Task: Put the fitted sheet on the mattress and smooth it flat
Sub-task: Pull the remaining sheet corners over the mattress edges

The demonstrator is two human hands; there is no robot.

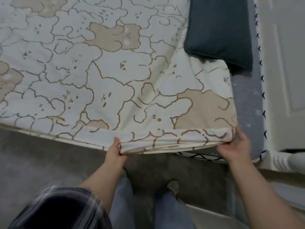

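Hands at the bed's near edge: left hand point(115, 153) pinches the sheet point(102, 76) hem between thumb and fingers; right hand point(234, 148) grips the hem at the mattress point(247, 100) corner, sheet spread beyond the fingertips.

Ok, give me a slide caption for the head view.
Both hands, left and right, grip the fitted sheet hem at the mattress corner.

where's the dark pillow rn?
Head view, upper right: the dark pillow lies on the patterned fitted sheet, beside the grey mattress edge, well above the right hand.
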